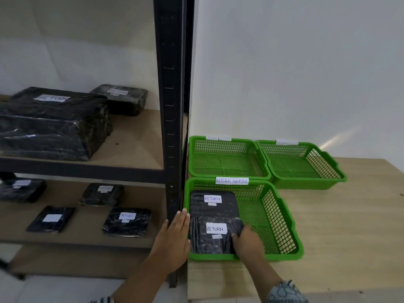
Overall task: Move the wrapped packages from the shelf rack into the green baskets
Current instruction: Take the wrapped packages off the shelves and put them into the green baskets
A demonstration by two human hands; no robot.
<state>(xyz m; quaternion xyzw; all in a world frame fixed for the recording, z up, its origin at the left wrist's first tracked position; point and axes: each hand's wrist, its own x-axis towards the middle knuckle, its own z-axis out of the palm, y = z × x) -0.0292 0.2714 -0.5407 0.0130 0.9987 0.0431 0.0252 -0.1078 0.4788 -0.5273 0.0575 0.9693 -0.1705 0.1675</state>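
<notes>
Your right hand [248, 242] rests on the near black plastic-wrapped package [215, 234], whose white label reads "RETURN"; your fingers [237, 236] curl over its right edge, thumb on top, in a loose grip. A smaller white tag under that label is too blurred to read. Your left hand [175, 239] is flat and open, fingers straight and together, pointing to 12 o'clock; whether it touches the package's left side or the basket wall beside it you cannot tell.

The package lies in the near-left corner of the nearest green plastic mesh basket [282, 228], which carries a white strip reading "RETURN OVERDUE" on its far rim. At 12 o'clock from your package, touching it, lies a second black wrapped package [213, 204], also marked "RETURN".

Further out at 12 o'clock sits a second green mesh basket [227, 157]; its rim labels are too small to read surely. At 1 o'clock stands a third green mesh basket [306, 164] with an unreadable white label. All three rest on the pale wooden tabletop [349, 226].

The black steel upright [172, 119] of the shelf rack stands just at 9 o'clock from the baskets, right against your left hand. Beyond it, the lower shelf holds a small black wrapped package [127, 221] marked "RETURN" and three others with illegible labels; the upper shelf holds a large black wrapped bundle [52, 123] marked "RETURN" and a smaller one behind.
</notes>
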